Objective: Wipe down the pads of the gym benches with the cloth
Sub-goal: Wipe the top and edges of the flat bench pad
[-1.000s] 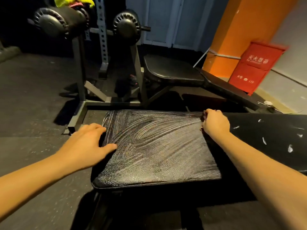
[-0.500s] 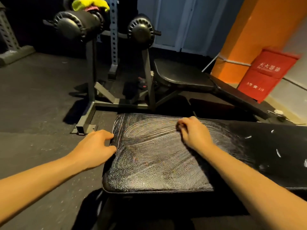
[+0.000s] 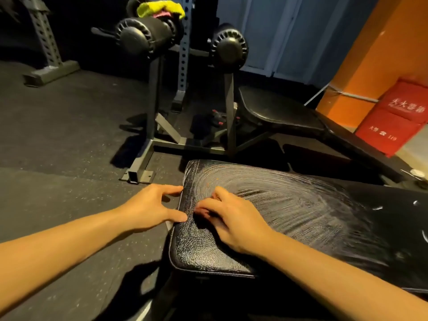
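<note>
A black leather bench pad (image 3: 301, 216) lies in front of me, streaked with whitish curved wipe marks. My right hand (image 3: 236, 221) presses down on its left end, fingers curled over a dark cloth (image 3: 203, 220) that is almost wholly hidden under them. My left hand (image 3: 150, 205) rests at the pad's left edge. Its fingers are spread, and the thumb and forefinger touch the rim. White flecks dot the darker back section (image 3: 393, 205) of the bench to the right.
A second black bench (image 3: 278, 112) stands behind, on a grey steel frame (image 3: 139, 174) with two padded rollers (image 3: 139, 38). A yellow cloth (image 3: 159, 8) lies on top of one roller. A red box (image 3: 393, 117) leans by an orange pillar (image 3: 370, 54). The floor is dark rubber.
My right hand has swept left across the pad, from its right edge to its left end, close to my left hand. The left hand has stayed at the pad's left edge.
</note>
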A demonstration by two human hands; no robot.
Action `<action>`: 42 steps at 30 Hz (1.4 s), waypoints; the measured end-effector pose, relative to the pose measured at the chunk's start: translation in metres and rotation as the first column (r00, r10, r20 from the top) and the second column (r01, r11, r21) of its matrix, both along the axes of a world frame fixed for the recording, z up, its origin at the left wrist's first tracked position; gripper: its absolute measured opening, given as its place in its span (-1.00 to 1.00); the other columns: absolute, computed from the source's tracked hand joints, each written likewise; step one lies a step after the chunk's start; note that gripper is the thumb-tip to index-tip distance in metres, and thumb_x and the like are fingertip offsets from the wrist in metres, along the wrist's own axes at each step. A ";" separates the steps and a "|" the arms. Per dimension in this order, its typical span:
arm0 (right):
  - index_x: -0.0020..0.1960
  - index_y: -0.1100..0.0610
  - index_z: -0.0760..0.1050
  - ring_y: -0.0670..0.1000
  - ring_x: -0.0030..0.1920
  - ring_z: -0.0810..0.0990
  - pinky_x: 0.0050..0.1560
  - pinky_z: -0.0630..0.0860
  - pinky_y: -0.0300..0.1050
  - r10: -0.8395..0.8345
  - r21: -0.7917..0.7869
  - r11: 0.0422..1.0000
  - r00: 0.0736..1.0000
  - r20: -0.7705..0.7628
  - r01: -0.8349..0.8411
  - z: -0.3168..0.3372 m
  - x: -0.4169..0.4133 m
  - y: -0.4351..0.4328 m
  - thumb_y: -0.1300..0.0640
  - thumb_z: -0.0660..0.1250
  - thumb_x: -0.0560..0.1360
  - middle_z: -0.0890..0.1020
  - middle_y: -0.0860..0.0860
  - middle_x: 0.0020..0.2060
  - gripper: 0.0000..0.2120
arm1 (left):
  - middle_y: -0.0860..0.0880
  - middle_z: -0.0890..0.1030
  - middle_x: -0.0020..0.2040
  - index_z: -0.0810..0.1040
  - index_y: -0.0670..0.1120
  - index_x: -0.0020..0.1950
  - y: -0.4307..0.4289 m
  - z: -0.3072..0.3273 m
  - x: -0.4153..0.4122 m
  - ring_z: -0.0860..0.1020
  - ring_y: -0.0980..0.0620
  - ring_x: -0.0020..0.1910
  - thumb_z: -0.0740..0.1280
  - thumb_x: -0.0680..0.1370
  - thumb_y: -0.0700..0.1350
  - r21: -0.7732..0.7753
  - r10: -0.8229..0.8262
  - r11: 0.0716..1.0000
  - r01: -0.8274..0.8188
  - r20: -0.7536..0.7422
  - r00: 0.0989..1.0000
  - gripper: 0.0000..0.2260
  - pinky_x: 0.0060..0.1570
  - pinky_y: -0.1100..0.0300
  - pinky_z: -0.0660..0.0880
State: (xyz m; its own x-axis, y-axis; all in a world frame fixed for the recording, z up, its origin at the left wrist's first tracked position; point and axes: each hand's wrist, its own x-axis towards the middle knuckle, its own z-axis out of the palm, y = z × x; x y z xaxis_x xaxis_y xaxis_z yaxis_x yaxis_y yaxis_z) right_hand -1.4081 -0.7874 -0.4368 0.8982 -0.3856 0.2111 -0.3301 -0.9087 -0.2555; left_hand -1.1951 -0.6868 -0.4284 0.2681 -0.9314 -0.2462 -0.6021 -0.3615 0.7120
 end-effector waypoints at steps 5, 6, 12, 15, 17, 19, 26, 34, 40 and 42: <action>0.27 0.07 0.52 0.22 0.10 0.58 -0.05 0.51 0.02 -0.514 -0.053 0.855 0.857 0.042 0.515 0.014 0.026 -0.098 0.11 0.22 0.66 0.49 0.11 0.13 -0.78 | 0.04 0.49 0.47 0.36 0.01 0.58 -0.004 -0.002 -0.001 0.44 0.04 0.45 0.61 0.42 -0.02 0.012 0.000 1.000 0.000 -0.003 1.000 -0.22 0.41 0.12 0.32; 0.27 0.10 0.52 0.23 0.11 0.57 -0.02 0.51 0.03 -0.525 -0.055 0.848 0.849 0.052 0.528 0.016 0.049 -0.097 0.14 0.23 0.65 0.49 0.14 0.15 -0.77 | 0.04 0.49 0.48 0.36 0.00 0.58 -0.005 -0.002 -0.001 0.44 0.03 0.45 0.61 0.42 -0.02 0.015 -0.002 1.000 0.002 -0.007 1.000 -0.22 0.40 0.13 0.32; 0.04 -0.13 0.46 0.10 -0.14 0.57 -0.27 0.45 -0.05 0.006 -0.016 1.000 1.000 0.014 -0.006 -0.015 0.069 -0.001 0.02 0.20 0.53 0.44 -0.06 -0.06 -0.87 | 0.12 0.71 0.03 0.73 0.11 0.04 -0.001 -0.005 0.007 0.64 0.07 0.07 0.61 0.29 0.24 0.045 0.033 0.998 -0.040 0.143 0.989 -0.61 0.20 0.02 0.55; 0.15 -0.08 0.51 0.17 0.00 0.60 -0.07 0.56 0.08 -0.205 -0.039 0.978 0.978 0.043 0.207 0.000 0.046 -0.057 0.03 0.22 0.62 0.50 -0.01 0.05 -0.85 | 0.25 0.63 -0.29 0.73 0.13 -0.03 0.000 -0.005 0.007 0.58 0.24 -0.18 0.55 0.14 0.39 0.068 0.060 0.995 -0.067 0.097 0.994 -0.48 -0.07 0.18 0.53; 0.20 0.06 0.54 0.26 0.10 0.58 0.03 0.55 0.09 -0.478 -0.036 0.877 0.878 0.040 0.479 0.010 0.050 -0.104 0.10 0.23 0.64 0.52 0.12 0.11 -0.81 | 0.25 0.64 -0.31 0.74 0.13 -0.05 0.000 -0.005 0.004 0.60 0.26 -0.19 0.57 0.18 0.35 0.050 0.074 0.996 -0.077 0.073 0.995 -0.54 -0.06 0.20 0.54; 0.21 0.11 0.55 0.27 0.13 0.57 0.05 0.53 0.07 -0.496 -0.044 0.867 0.868 0.026 0.497 0.020 0.077 -0.100 0.18 0.24 0.62 0.50 0.17 0.14 -0.80 | 0.23 0.67 -0.21 0.73 0.12 -0.04 0.003 -0.004 0.002 0.63 0.23 -0.13 0.61 0.25 0.29 0.036 0.084 0.996 -0.087 0.079 0.993 -0.61 0.04 0.16 0.57; 0.19 -0.16 0.51 -0.05 0.00 0.52 0.01 0.49 -0.18 0.012 0.083 0.996 1.000 -0.009 -0.011 0.003 0.029 -0.026 0.02 0.20 0.60 0.42 -0.14 0.01 -0.79 | 0.07 0.73 0.08 0.73 0.02 0.14 0.003 -0.003 0.009 0.65 0.11 0.07 0.61 0.38 0.09 0.068 0.005 0.998 -0.005 0.002 1.000 -0.63 0.26 0.14 0.51; 0.24 -0.06 0.51 0.10 0.00 0.58 -0.05 0.50 -0.06 -0.217 -0.021 0.976 0.976 -0.006 0.217 -0.001 0.031 0.012 0.14 0.27 0.57 0.47 0.01 0.11 -0.74 | 0.10 0.71 0.06 0.72 -0.03 0.16 0.005 0.002 0.003 0.63 0.15 0.02 0.58 0.45 -0.02 0.052 -0.017 0.999 0.016 0.019 1.000 -0.69 0.01 0.31 0.46; 0.25 -0.03 0.49 0.20 0.04 0.59 0.01 0.58 0.11 -0.448 -0.052 0.893 0.892 -0.049 0.446 0.014 -0.076 -0.033 0.14 0.24 0.62 0.47 0.06 0.10 -0.77 | 0.02 0.66 0.26 0.62 -0.04 0.35 0.014 -0.004 0.000 0.58 0.15 0.09 0.53 0.50 0.05 0.052 -0.025 0.998 0.022 0.052 0.998 -0.55 0.16 0.26 0.38; 0.25 0.13 0.45 0.30 0.08 0.58 0.06 0.56 0.14 -0.746 -0.098 0.665 0.665 -0.036 0.741 0.022 -0.096 -0.065 0.18 0.24 0.62 0.45 0.20 0.14 -0.79 | 0.00 0.66 0.28 0.62 -0.04 0.37 0.016 -0.003 -0.002 0.60 0.09 0.18 0.52 0.51 0.05 0.052 -0.025 0.998 0.021 0.086 0.996 -0.55 0.24 0.20 0.43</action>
